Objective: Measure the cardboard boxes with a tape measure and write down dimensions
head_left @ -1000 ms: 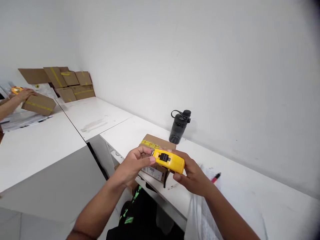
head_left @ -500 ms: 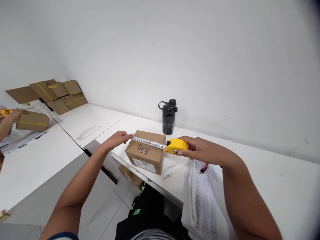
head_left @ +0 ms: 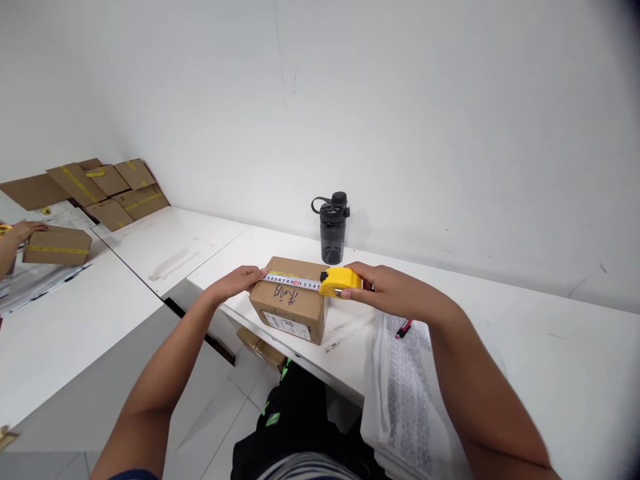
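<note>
A brown cardboard box (head_left: 300, 313) with black handwriting on top and a white label on its front stands near the table's front edge. Across its top runs the white blade of a yellow tape measure (head_left: 338, 282). My right hand (head_left: 383, 288) is closed around the tape measure's case, which sits at the box's right top edge. At the box's left edge my left hand (head_left: 243, 278) pinches the blade's end with the fingertips; the tip itself is hidden by the fingers.
Behind the box stands a dark shaker bottle (head_left: 333, 230). Paper sheets (head_left: 400, 400) with a red and black pen (head_left: 403, 329) lie at right. Taped cardboard boxes (head_left: 113, 190) lean far left, where another person's hand (head_left: 27, 230) touches a box (head_left: 59, 246).
The tape measure's case has moved left onto the box's right edge, and less blade shows. My left hand stays at the left edge. The view has shifted slightly.
</note>
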Demonstrator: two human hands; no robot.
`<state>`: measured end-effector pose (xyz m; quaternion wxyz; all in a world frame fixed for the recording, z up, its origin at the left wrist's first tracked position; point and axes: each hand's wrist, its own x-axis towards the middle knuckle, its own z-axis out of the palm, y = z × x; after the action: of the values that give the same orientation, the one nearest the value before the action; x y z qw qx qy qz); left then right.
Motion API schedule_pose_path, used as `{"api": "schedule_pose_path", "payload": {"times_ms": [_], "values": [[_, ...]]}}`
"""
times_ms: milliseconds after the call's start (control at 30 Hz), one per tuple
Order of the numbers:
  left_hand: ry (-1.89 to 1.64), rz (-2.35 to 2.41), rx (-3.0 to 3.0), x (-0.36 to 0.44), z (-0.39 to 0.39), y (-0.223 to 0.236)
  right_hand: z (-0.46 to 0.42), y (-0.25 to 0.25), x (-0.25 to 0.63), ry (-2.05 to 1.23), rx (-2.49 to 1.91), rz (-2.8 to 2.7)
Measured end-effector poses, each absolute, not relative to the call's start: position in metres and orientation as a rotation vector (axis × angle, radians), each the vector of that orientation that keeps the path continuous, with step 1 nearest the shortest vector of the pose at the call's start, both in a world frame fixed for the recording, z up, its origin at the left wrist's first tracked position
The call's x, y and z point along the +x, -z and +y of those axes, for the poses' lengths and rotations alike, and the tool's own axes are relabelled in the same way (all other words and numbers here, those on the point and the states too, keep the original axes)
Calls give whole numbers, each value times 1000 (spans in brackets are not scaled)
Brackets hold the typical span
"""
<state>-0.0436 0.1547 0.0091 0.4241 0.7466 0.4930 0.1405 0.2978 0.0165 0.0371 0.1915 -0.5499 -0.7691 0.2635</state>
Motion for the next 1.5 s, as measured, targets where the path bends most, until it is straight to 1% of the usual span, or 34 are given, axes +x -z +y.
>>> {"api": "schedule_pose_path", "payload": {"times_ms": [100,200,267,367,433,533,667,767,900,1033,1233,1367,1500], "values": [[-437,1234,1900,-47,162,-22,10,-42,290,-597,-1536,-2142],[-551,1243,1890,-41,171,-42,-4,-42,266,-589,-1519,-2141],[-586,1175,1912,-28,177,-54,-13,-35,242,-571,-1377,-2196],[-581,1076,2014,3,184,-61,-19,-17,204,-401,-1171,-2121],[-561,1053,2100,26,187,-57,-20,-7,188,-410,-1178,-2019],[-468,1021,2164,54,191,-42,-17,-2,180,-532,-1268,-1930],[-266,1021,2238,70,189,-26,-11,0,183,-580,-1271,-1983],[-121,1026,2219,71,186,-25,-8,6,183,-489,-1260,-2069],[-20,969,2176,68,183,-32,-2,13,182,-243,-1243,-2083],[-23,998,2246,66,183,-32,4,14,185,-8,-1181,-2039],[-64,1057,2322,69,183,-26,10,17,184,-97,-1102,-2004],[-41,1041,2358,71,183,-25,15,22,182,-84,-1049,-2019],[-38,1024,2395,71,181,-24,12,26,181,-60,-891,-2049]]}}
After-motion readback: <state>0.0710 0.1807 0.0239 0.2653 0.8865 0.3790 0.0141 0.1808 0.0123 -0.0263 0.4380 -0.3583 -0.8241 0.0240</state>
